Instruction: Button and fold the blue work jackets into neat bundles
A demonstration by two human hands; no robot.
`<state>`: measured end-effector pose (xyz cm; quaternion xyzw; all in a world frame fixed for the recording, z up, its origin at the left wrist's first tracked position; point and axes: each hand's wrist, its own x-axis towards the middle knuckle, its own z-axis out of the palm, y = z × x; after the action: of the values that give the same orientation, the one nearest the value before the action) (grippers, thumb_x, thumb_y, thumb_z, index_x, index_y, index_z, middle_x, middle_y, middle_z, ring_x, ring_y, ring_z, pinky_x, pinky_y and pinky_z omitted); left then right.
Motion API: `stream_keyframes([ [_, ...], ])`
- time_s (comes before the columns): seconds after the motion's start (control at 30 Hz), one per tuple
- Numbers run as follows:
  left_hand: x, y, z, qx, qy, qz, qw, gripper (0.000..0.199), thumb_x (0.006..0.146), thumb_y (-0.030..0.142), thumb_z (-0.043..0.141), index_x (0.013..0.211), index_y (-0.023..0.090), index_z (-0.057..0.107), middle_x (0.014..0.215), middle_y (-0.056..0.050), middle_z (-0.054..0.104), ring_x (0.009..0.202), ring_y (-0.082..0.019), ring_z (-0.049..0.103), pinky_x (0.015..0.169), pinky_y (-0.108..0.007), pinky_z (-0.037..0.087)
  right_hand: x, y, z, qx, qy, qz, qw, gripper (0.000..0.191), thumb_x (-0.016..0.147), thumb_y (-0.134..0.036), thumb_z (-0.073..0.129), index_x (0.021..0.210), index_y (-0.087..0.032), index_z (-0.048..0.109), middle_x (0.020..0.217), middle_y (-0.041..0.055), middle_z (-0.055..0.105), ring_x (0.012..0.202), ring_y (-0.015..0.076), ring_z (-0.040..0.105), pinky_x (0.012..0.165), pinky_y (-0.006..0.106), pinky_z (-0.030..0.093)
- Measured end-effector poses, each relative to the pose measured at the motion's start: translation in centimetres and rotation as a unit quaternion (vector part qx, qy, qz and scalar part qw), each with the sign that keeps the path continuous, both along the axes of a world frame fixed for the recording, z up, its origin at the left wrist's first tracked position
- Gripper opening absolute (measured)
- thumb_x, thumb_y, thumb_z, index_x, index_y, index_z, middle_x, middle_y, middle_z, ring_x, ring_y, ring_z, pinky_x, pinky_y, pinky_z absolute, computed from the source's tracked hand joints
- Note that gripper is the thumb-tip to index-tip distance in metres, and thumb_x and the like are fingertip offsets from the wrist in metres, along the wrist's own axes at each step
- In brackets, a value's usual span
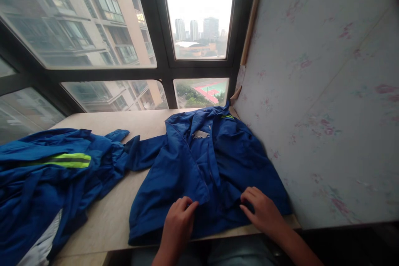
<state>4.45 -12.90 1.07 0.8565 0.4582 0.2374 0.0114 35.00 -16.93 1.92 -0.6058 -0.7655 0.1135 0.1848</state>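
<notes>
A blue work jacket [174, 174] lies spread on the pale sill, its front panels parted and its collar toward the window. A white label [201, 134] shows inside the neck. My left hand [180, 218] pinches the lower edge of the left front panel between thumb and fingers. On the other side, my right hand [260, 208] has its fingers curled, with thumb and fingertips nearly together at the right panel's lower edge. One sleeve [146, 153] of the jacket stretches out to the left.
A second blue garment [102, 162] with a yellow-green reflective strip [70, 160] lies crumpled at left, touching the sleeve. The stone sill [102, 232] ends just before my lap. Window frames [162, 29] stand behind; a flowered wall [327, 112] closes off the right side.
</notes>
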Motion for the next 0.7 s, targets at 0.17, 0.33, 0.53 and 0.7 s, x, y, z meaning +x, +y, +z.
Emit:
stream_keyframes([
  [0.17, 0.9, -0.8, -0.7, -0.062, 0.002, 0.006, 0.998, 0.037, 0.084, 0.003, 0.045, 0.102, 0.023, 0.07, 0.091, -0.006, 0.066, 0.078, -0.02, 0.062, 0.07, -0.032, 0.052, -4.8, 0.7, -0.5, 0.067, 0.019, 0.009, 0.998, 0.043, 0.083, -0.028, 0.067, 0.125, -0.023, 0.059, 0.11, 0.0092, 0.065, 0.098, 0.0275, 0.06, 0.085, 0.041, 0.05],
  [0.33, 1.5, -1.7, -0.2, -0.154, -0.119, -0.022, 0.981, 0.033, 0.087, 0.011, 0.047, 0.11, 0.023, 0.068, 0.1, -0.009, 0.067, 0.09, -0.021, 0.065, 0.079, -0.032, 0.054, -5.3, 2.6, -2.7, 0.057, 0.04, -0.028, 0.997, 0.052, 0.089, -0.019, 0.051, 0.141, -0.016, 0.047, 0.1, 0.0101, 0.067, 0.09, 0.0258, 0.063, 0.082, 0.042, 0.055],
  [0.53, 3.6, -3.1, -1.5, -0.445, -0.39, 0.025, 0.806, 0.026, 0.085, 0.026, 0.06, 0.108, 0.021, 0.072, 0.111, -0.013, 0.071, 0.093, -0.024, 0.07, 0.08, -0.036, 0.058, -2.2, 2.8, -3.3, 0.156, 0.058, 0.006, 0.986, 0.046, 0.088, -0.004, 0.041, 0.124, -0.023, 0.062, 0.125, 0.0109, 0.062, 0.12, 0.0261, 0.055, 0.098, 0.046, 0.05],
  [0.7, 5.8, -4.1, -0.5, -0.609, -0.651, 0.194, 0.409, 0.039, 0.077, 0.016, 0.076, 0.114, 0.013, 0.063, 0.125, -0.019, 0.067, 0.097, -0.021, 0.072, 0.076, -0.024, 0.059, -2.3, 0.9, -2.6, 0.136, 0.039, 0.186, 0.972, 0.044, 0.086, -0.002, 0.044, 0.117, -0.025, 0.065, 0.118, 0.0049, 0.068, 0.118, 0.0242, 0.055, 0.101, 0.045, 0.046],
])
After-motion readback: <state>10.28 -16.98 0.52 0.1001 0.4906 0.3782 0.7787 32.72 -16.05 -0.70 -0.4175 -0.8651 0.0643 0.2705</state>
